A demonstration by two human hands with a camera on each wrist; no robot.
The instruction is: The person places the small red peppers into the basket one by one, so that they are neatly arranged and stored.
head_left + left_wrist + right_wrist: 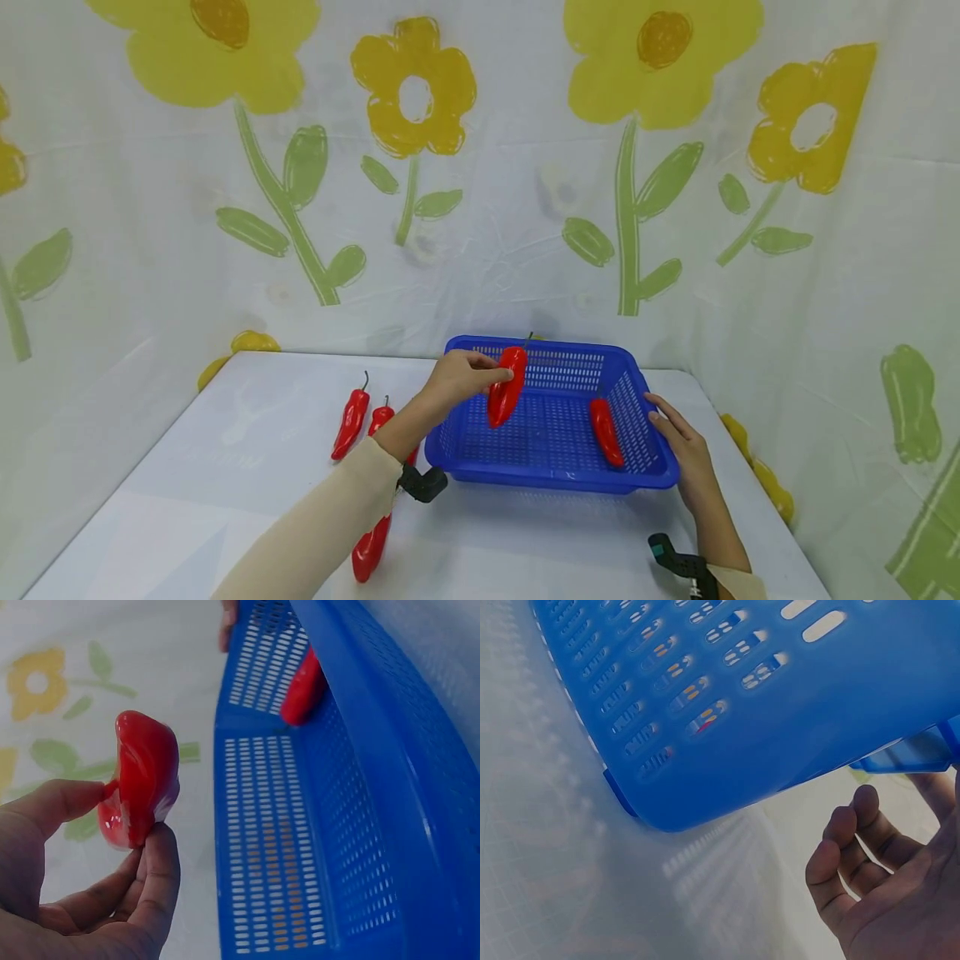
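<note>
My left hand (456,382) pinches a red chili pepper (507,390) between thumb and fingers, its green stem pointing up. In the head view this pepper overlaps the left part of a blue plastic basket (555,478) with slotted walls. Up close in the left wrist view, the held pepper (150,769) is beside the basket's wall. Another red pepper (606,432) lies inside the basket near its right wall. My right hand (692,462) holds the basket's right rim, with thumb and fingers at the edge. The right wrist view shows the slotted outside of the basket (727,765).
Left of the basket, several red peppers lie on the white table (247,450), among them one pepper (350,425) at the far left and another pepper (371,552) nearer the front, partly behind my left arm. A flower-printed white cloth (495,275) hangs behind and at both sides.
</note>
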